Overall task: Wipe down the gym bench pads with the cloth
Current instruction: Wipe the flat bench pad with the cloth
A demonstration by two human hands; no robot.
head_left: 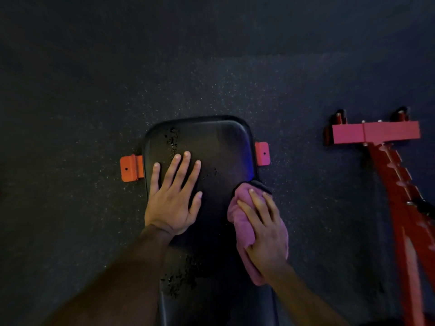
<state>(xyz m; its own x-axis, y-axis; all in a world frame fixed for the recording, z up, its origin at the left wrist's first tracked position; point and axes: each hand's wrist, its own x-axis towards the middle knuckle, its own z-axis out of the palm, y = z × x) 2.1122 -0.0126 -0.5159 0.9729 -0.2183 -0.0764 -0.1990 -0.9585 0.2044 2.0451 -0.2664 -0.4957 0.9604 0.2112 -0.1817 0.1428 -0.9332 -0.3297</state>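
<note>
**Two hands on a bench pad, cloth at its right edge**

Dark speckled rubber floor (70, 102) fills the view, dimly lit, with a black bench pad (211, 147) running up from the bottom edge to a rounded end near the middle.

At far left, an orange metal foot (130, 168) sticks out from under the pad's left edge and lies flat on the floor. Just beside it, the left hand (173, 203) rests palm down on the left half of the pad, its fingers (182, 170) straight and spread, holding nothing. Small dark specks, possibly droplets or scuffs in the vinyl, show above those fingertips, and a second patch shows lower on the pad by the left forearm; the light is too poor to say which they are.

On the pad's right edge lies a pink cloth (240, 220), bunched up and hanging partly off the side. The right hand (266, 234) lies on top of it, fingers lightly bent over the folds and pressing the cloth against the pad, thumb tucked along its lower part. Above the cloth, a second foot (262, 153), reddish pink in this light, sticks out from the pad's right side.

Well apart at far right stands a red metal frame (376, 132): a crossbar on the floor with a notched beam running down toward the bottom right corner.
</note>
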